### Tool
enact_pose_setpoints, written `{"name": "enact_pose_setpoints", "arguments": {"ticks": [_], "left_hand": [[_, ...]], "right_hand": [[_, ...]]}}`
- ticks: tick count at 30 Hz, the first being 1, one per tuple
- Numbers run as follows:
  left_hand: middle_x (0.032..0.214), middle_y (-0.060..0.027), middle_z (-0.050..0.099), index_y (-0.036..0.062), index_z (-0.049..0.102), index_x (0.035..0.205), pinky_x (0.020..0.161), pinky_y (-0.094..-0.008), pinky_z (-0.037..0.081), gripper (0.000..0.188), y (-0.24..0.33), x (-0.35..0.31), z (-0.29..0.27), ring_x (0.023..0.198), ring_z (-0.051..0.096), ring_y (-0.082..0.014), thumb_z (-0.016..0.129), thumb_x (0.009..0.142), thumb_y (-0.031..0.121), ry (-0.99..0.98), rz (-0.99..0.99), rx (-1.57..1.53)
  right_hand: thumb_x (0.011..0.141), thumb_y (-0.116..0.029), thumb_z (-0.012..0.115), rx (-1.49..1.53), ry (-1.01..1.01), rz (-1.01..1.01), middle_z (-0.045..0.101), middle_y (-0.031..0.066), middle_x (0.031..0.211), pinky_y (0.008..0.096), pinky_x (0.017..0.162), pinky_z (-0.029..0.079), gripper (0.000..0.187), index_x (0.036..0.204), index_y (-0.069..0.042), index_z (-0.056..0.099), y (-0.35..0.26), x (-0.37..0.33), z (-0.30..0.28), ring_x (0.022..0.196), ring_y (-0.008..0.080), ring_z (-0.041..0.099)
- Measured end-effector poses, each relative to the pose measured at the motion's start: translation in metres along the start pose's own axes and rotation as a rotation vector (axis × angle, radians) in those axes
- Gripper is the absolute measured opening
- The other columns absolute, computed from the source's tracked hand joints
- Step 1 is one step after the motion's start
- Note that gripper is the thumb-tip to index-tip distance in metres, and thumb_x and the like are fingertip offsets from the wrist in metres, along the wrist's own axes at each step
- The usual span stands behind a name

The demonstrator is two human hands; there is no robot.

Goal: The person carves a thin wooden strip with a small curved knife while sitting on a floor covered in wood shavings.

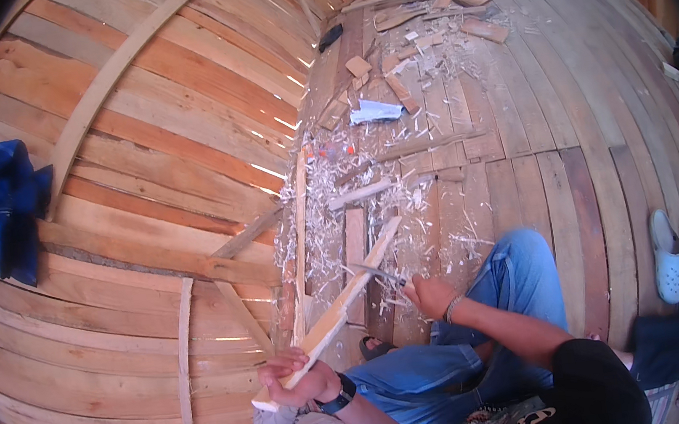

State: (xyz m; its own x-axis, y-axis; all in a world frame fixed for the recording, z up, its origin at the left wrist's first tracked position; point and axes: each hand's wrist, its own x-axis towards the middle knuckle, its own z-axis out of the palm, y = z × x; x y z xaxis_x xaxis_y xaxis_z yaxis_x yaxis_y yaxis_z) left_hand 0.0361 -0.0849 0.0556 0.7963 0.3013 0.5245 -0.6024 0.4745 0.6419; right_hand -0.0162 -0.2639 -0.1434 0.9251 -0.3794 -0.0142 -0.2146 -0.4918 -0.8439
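Note:
My left hand [298,380] is wrapped round the lower end of a long pale wooden strip [337,316], which slants up and away to the right over the floor. In my right hand [434,295] is a knife [380,273], its blade lying across the upper part of the strip. The blade looks to touch the wood, though its exact contact is too small to tell. Beneath the strip lies a flat board [353,240]. My bent knees in blue jeans [524,265] are beside the right forearm.
Curled wood shavings [324,193] cover the floor ahead, with offcuts [485,30] and a folded white-blue sheet [375,111] farther off. A plank wall [116,324] rises on the left, with a blue cloth [0,207] hanging there. Pale clogs [668,260] stand at right.

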Motion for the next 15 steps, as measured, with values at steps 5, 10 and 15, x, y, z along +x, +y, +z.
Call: {"name": "enact_pose_setpoints", "arguments": {"ticks": [5, 10, 15], "left_hand": [[0.048, -0.0014, 0.035, 0.0129, 0.034, 0.065, 0.044, -0.0238, 0.031, 0.030, -0.002, -0.001, 0.008, 0.040, 0.036, -0.0126, 0.040, 0.088, 0.031, 0.012, 0.034, 0.009], [0.049, -0.0023, 0.035, 0.0126, 0.033, 0.064, 0.045, -0.0247, 0.034, 0.030, 0.002, 0.004, -0.009, 0.041, 0.036, -0.0133, 0.040, 0.087, 0.031, -0.012, 0.021, -0.027], [0.049, -0.0019, 0.035, 0.0128, 0.034, 0.066, 0.045, -0.0247, 0.034, 0.030, -0.006, -0.009, 0.008, 0.040, 0.036, -0.0129, 0.040, 0.087, 0.032, -0.022, 0.002, 0.001]], "right_hand": [[0.096, -0.038, 0.045, 0.107, 0.021, -0.042, 0.059, 0.0297, 0.068, 0.0565, 0.061, 0.046, 0.039, 0.100, 0.001, 0.046, -0.017, -0.008, 0.003, 0.067, 0.0481, 0.060], [0.096, -0.039, 0.046, 0.087, 0.016, -0.098, 0.059, 0.0286, 0.067, 0.0557, 0.061, 0.046, 0.039, 0.099, 0.000, 0.046, -0.037, -0.006, -0.001, 0.067, 0.0481, 0.060], [0.095, -0.039, 0.047, -0.036, 0.040, 0.024, 0.060, 0.0281, 0.068, 0.0569, 0.061, 0.046, 0.039, 0.101, 0.000, 0.045, 0.019, 0.005, 0.013, 0.068, 0.0478, 0.060]]}}
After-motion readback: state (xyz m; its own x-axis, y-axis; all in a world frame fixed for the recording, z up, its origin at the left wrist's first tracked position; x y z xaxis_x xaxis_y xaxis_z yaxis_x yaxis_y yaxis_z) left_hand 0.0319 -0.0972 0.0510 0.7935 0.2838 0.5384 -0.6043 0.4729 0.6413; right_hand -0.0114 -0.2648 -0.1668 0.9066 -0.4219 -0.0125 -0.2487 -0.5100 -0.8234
